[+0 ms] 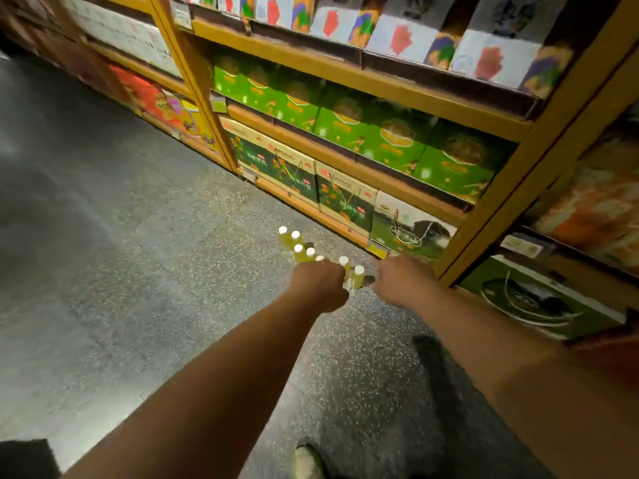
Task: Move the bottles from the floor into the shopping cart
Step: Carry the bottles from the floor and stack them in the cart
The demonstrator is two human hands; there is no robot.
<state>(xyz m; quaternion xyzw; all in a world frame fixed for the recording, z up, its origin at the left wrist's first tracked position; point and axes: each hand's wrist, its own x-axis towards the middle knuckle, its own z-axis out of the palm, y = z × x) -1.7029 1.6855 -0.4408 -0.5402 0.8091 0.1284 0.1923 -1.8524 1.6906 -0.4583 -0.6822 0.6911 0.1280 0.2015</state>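
Several small yellow-green bottles with white caps (298,248) stand in a cluster on the speckled grey floor (173,271), close to the foot of the shelf. Both my arms reach down to the near end of the cluster. My left hand (320,285) covers the nearest bottles, and one cap peeks out just above its knuckles. My right hand (401,281) sits right beside a bottle (358,276) that stands between the two hands. I see only the backs of both hands; the fingers and any grip are hidden. No shopping cart is in view.
A yellow-framed store shelf (345,216) full of green cartons runs along the right and rises over the bottles. My shoe (307,461) is at the bottom edge. A dark object (24,458) fills the bottom left corner. Open floor stretches to the left.
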